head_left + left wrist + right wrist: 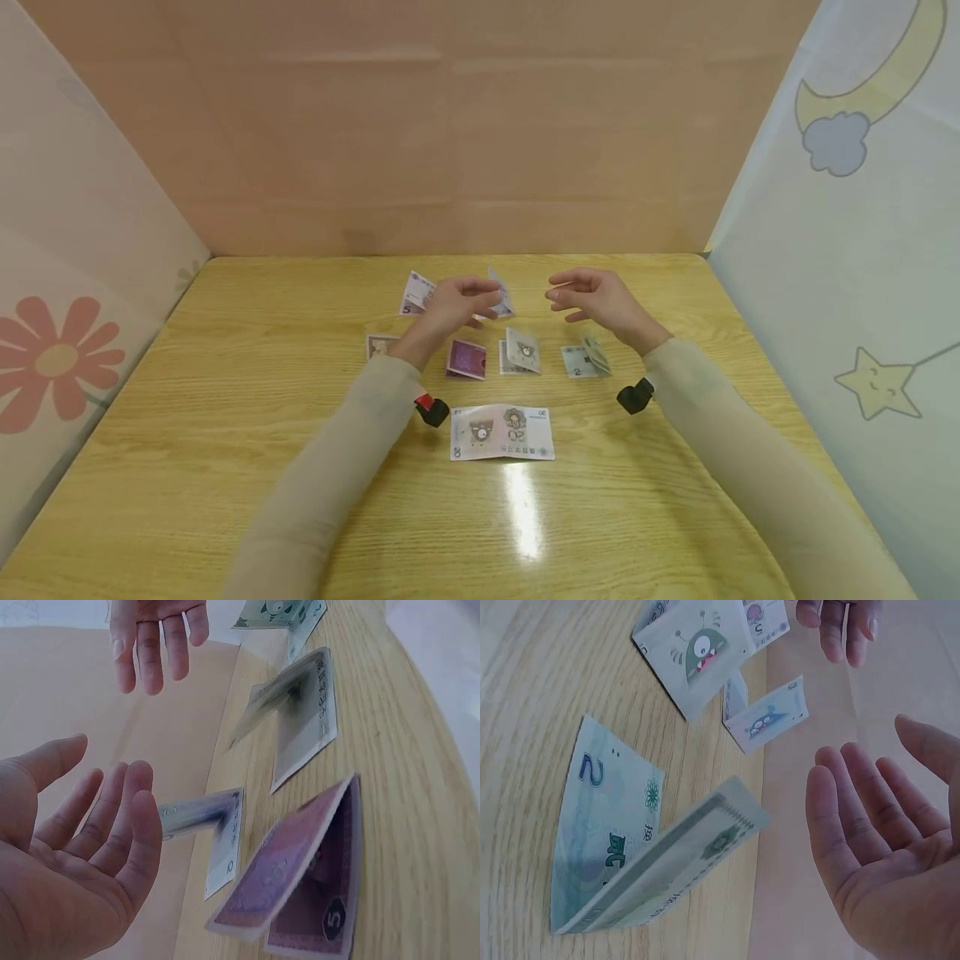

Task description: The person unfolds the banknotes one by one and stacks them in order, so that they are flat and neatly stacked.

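Over the back rows of play banknotes, my left hand [467, 302] hovers with loosely bent fingers and nothing in it. My right hand [592, 300] faces it across a gap, also holding nothing. Partly behind the left hand stands a folded bluish banknote [506, 305]; a folded 5 banknote [417, 293] is to its left. Closer in are a folded purple banknote [277, 862], a folded grey-green banknote with a cartoon monster [697, 660], and a folded green 2 banknote [607, 825] below the right hand. The left forearm partly hides a brownish banknote [378, 345].
An unfolded 20 banknote [498, 433], creased at its middle, lies nearest me on the wooden table [225, 433]. A peach back sheet [480, 125] and pale printed side sheets [817, 275] enclose the table. Black wrist cameras [432, 410] hang under both sleeves.
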Demonstrator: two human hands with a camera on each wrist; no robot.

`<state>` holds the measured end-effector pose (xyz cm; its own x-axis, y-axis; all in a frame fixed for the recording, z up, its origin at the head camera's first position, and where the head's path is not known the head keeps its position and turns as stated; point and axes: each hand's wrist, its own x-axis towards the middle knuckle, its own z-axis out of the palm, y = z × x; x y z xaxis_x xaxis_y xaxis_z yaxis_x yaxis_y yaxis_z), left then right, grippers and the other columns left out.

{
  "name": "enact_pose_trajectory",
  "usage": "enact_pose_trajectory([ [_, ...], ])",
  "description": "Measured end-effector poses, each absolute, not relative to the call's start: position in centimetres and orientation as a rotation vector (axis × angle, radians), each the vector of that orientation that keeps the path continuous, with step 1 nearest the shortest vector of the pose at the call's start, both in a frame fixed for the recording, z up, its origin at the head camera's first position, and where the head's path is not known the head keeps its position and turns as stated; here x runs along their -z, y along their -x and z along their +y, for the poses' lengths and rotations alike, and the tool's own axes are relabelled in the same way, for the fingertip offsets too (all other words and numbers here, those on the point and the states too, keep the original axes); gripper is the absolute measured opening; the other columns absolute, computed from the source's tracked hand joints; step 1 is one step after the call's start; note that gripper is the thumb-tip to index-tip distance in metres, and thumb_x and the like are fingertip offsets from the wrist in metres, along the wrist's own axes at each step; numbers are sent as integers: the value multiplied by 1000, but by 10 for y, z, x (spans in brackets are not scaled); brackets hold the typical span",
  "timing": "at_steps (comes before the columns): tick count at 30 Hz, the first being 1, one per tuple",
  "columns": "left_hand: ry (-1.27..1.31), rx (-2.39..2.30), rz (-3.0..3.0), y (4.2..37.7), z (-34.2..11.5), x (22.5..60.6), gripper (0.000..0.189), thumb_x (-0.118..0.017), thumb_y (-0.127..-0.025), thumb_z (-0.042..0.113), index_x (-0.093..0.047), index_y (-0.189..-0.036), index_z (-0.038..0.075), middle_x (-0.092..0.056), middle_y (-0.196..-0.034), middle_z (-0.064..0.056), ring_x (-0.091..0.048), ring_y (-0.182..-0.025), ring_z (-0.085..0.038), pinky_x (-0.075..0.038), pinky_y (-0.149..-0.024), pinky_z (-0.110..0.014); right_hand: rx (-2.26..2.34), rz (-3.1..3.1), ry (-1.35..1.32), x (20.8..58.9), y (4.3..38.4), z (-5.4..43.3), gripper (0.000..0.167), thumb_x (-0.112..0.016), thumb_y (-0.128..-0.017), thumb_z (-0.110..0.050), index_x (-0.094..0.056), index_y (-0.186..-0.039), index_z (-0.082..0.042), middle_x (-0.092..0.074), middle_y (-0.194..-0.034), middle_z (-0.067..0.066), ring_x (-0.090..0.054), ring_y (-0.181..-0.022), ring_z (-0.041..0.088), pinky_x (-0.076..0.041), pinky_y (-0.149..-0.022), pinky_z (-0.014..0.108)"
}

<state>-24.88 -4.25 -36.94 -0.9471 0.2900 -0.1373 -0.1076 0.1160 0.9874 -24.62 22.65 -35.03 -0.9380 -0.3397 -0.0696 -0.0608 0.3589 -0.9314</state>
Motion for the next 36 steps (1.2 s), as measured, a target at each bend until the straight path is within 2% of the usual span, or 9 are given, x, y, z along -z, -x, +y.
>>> enact_pose_trajectory([
  [8,-176,-1877,2110,260,-24,368,34,-72,-95,25,-67,-126,11,-70,-119,-5,-69,-98,-28,-51,-94,-53,1633,2360,315,355,255,231,43,-66,-99,-23,-57,-136,-3,-64,-131,17,-64,-112,33,-54,-92,48],
  [13,-189,-1868,2088,266,-16,367,40,-72,-96,24,-64,-130,7,-69,-120,-6,-68,-102,-34,-50,-95,-53,1622,2385,293,359,256,235,45,-68,-99,-26,-57,-136,-3,-64,-131,16,-64,-113,32,-54,-91,45],
  [19,-175,-1884,2090,271,-12,368,42,-71,-96,21,-62,-132,1,-68,-119,-9,-65,-106,-41,-50,-94,-56,1613,2377,284,362,258,239,46,-68,-99,-26,-57,-137,-2,-63,-133,19,-62,-116,37,-52,-94,49],
  [25,-186,-1835,2154,274,-12,368,42,-72,-96,23,-63,-131,3,-68,-118,-8,-67,-102,-38,-52,-90,-53,1607,2386,265,364,259,241,49,-70,-97,-29,-57,-136,-3,-63,-133,18,-63,-115,35,-52,-95,51],
  [30,-174,-1800,2245,277,-18,369,34,-73,-95,22,-67,-125,7,-71,-114,-5,-69,-91,-32,-55,-78,-45,1600,2388,265,366,260,241,47,-70,-97,-26,-58,-136,-3,-63,-133,18,-64,-114,33,-52,-94,50],
  [36,-147,-1785,2282,281,-31,375,34,-72,-96,19,-66,-126,5,-71,-115,-7,-69,-89,-31,-53,-80,-52,1593,2387,286,366,259,241,45,-69,-98,-23,-58,-136,-3,-62,-134,17,-63,-115,33,-53,-93,49],
])
